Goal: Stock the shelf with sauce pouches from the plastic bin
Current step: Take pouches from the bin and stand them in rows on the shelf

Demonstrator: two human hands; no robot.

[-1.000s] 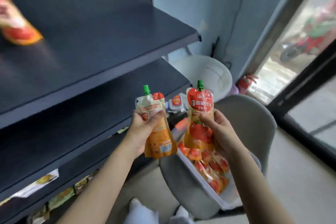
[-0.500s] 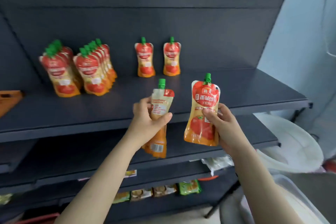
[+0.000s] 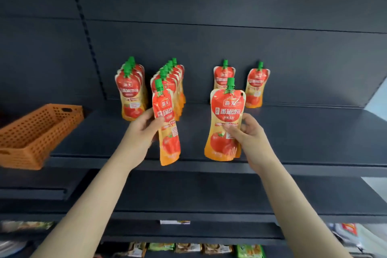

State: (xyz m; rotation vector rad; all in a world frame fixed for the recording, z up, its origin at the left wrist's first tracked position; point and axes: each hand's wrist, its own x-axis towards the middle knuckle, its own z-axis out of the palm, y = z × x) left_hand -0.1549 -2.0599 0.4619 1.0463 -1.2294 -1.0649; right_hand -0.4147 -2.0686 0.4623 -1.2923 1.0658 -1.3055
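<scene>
Fingers (image 3: 232,132) of right hand (image 3: 250,134) clamp tomato sauce pouch (image 3: 227,111), centre frame. Left hand (image 3: 143,130) grips second pouch (image 3: 167,132). Both hang over shelf (image 3: 310,132) front edge. Risk: careless placing topples standing rows (image 3: 130,92) behind.

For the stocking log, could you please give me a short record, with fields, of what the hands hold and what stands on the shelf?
left hand: grips the left pouch upright, in front of the shelf
right hand: pinches the right pouch, label toward the camera
shelf: dark, partly stocked
packed rows: left row and middle row, upright near the back wall
singles: inner single pouch, partly hidden by the right pouch; outer single pouch
basket: orange, perforated, at the shelf's left end
plastic bin: not in view
</scene>
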